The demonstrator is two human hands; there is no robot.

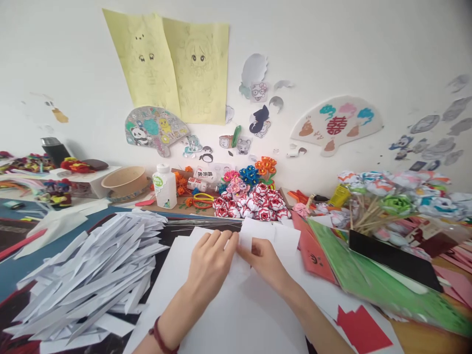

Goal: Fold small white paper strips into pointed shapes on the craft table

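Note:
Both of my hands are close together over white paper sheets (258,319) in the middle of the table. My left hand (214,260) has its fingers curled and pressed on a small white piece of paper (245,241). From the other side, my right hand (266,259) pinches the same piece between thumb and fingers. White on white, its lower edge is hard to make out. On the left lies a big heap of folded white paper strips (99,265).
Red-and-white paper flowers (254,202) and a white bottle (164,187) stand at the back. To the right lie a green plastic packet (391,290), a black phone-like slab (394,260) and red paper (363,329). Beyond them are flowers on sticks (398,204).

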